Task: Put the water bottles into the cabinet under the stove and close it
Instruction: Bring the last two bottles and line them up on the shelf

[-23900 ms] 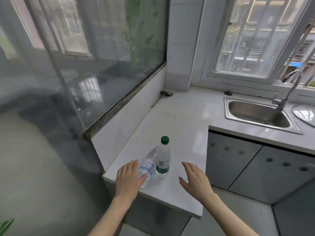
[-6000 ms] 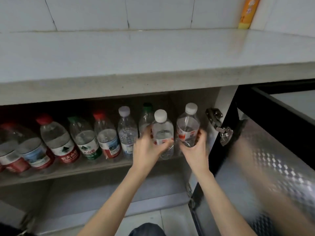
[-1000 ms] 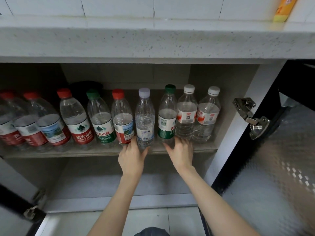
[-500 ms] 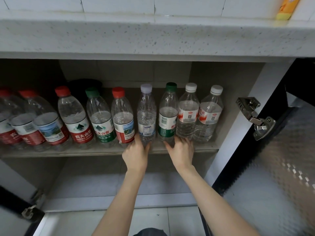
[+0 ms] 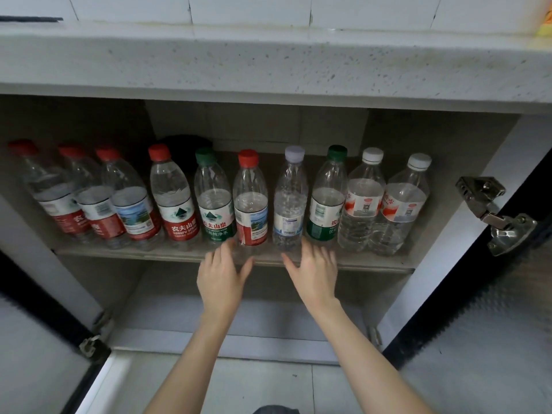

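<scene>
1. Water bottles: ten counted, all upright in one row on the upper shelf of the cabinet under the desk; packed shoulder to shoulder, none lying down.
2. Change noted: six seconds back, one white-capped bottle gripped in each hand; now both released and standing in line at the right end of the row. No shift in the row over the last second.
3. Appearance: clear plastic, mostly filled; caps red, green, lilac and white; labels red, green, and blue and white.
4. Left hand: empty, fingers spread and fairly straight, tips at the foot of a red-capped bottle; contact not determinable.
5. Right hand: likewise empty and spread, tips just below the green-capped bottle; contact not determinable.
6. Judged: loading finished, with no bottle seen outside the cabinet in this view.
7. Outstanding: left door and right door both swung wide, hinge exposed. Closing not yet done.
</scene>
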